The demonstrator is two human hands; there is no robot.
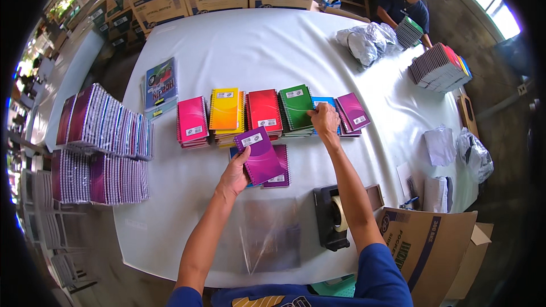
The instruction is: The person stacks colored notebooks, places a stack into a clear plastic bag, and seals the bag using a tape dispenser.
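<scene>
My left hand [234, 175] grips a purple spiral notebook [263, 158] by its left edge. Under it, another purple notebook [280, 177] and a sliver of a blue one lie on the white-covered table [187, 216]. My right hand [325, 120] has its fingers curled onto a blue spiral notebook [323, 101], partly hidden by the hand. That blue pile sits between a green stack [296, 107] and a purple stack [354, 111]. Leftward in the same row are red [264, 109], yellow [224, 115] and pink notebooks [192, 117].
A tape dispenser [325, 216] and clear plastic bag [269, 236] lie nearer me. Bundled notebooks [102, 153] rise at left; another stack [435, 69] stands far right. An open carton [424, 247] is at lower right. Across the table, a person [406, 8] handles notebooks.
</scene>
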